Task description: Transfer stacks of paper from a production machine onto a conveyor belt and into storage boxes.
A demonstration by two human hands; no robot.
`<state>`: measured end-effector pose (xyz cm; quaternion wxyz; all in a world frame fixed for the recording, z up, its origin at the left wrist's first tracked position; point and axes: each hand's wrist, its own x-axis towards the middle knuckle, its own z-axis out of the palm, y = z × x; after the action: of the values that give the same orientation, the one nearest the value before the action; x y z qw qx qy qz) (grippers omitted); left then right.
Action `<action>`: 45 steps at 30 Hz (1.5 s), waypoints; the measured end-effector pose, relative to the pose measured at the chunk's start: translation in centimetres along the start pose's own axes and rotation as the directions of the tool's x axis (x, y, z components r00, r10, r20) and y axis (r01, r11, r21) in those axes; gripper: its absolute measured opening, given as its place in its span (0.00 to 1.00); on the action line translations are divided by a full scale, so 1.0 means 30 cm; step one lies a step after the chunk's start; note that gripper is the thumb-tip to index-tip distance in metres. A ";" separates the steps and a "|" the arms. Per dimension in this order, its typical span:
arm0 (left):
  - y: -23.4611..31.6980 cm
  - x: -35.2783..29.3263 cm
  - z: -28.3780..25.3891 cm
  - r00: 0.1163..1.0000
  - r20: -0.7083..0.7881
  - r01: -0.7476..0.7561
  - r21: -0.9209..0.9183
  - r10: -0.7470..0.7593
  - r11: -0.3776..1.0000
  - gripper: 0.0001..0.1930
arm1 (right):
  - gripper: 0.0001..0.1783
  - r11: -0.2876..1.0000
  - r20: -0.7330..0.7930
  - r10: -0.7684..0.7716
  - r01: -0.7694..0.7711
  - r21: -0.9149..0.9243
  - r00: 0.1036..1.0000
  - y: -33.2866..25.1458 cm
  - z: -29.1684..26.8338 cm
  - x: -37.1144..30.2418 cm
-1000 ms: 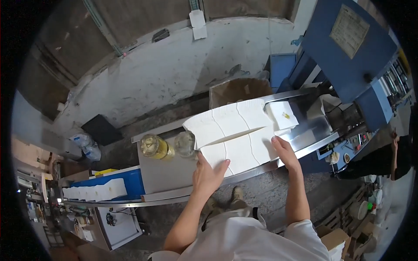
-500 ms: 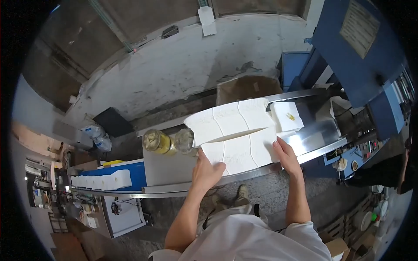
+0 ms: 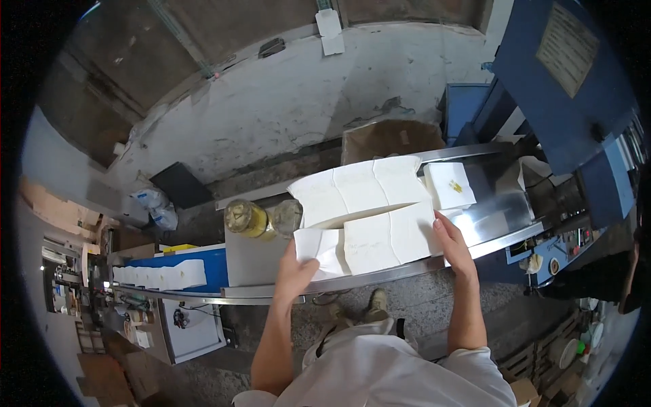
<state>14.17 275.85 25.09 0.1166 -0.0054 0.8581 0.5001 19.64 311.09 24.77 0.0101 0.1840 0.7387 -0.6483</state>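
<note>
Two rows of white folded paper napkins lie side by side on the metal conveyor: a far row [image 3: 359, 186] and a near row [image 3: 393, 237], with a narrow gap between them. My left hand [image 3: 295, 273] is closed on a white folded paper bundle [image 3: 320, 249] at the near row's left end, thumb on top and the other fingers mostly hidden. That bundle sits askew and creased against the neighbouring stack. At the right end, my right hand [image 3: 453, 243] grips the near row, its thumb along the edge and its other fingers partly hidden.
Left of the napkins stand two jar-like containers, one with yellow contents [image 3: 245, 219] and one greyish [image 3: 285, 217]. A separate white stack with a yellow mark [image 3: 451, 185] lies to the right. Further left, white stacks [image 3: 163, 275] line a blue belt [image 3: 215, 268]. Behind is a cardboard box [image 3: 393, 136].
My left hand has moved left and slightly down, and the leftmost bundle of the near row has separated and tilted away from its neighbour. My right hand stays at the right end.
</note>
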 end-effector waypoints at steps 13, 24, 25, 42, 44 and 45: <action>-0.092 -0.168 -0.345 0.992 0.125 0.070 -0.730 0.031 0.680 0.38 | 0.19 0.887 -0.338 -0.414 0.458 0.057 0.845 -0.160 0.048 -0.135; -0.247 -0.267 -0.550 0.940 0.304 0.202 -0.860 0.153 0.468 0.42 | 0.55 0.744 0.702 -0.004 -0.467 0.478 0.712 -0.190 0.868 -0.311; -0.284 -0.270 -0.602 0.934 0.313 0.207 -0.868 0.172 0.452 0.40 | 0.57 0.784 0.696 -0.091 -0.379 0.491 0.712 -0.208 0.923 -0.322; -1.227 0.217 -1.645 0.898 0.373 0.388 -0.427 -0.232 0.817 0.26 | 0.54 0.877 0.383 0.282 -0.398 0.268 0.880 -0.046 2.553 -0.144; -1.436 0.275 -1.570 0.880 0.375 0.445 -0.444 -0.290 0.777 0.28 | 0.47 0.866 0.359 0.305 -0.413 0.280 0.882 0.109 2.635 -0.098; -1.459 0.303 -1.523 0.857 0.362 0.490 -0.347 -0.367 0.800 0.29 | 0.54 0.820 0.392 0.365 -0.491 0.294 0.845 0.171 2.635 -0.068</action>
<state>1.95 215.67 7.31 0.3425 -0.1565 0.6782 0.6310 5.30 235.03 7.82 0.2400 0.2387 0.5246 -0.7812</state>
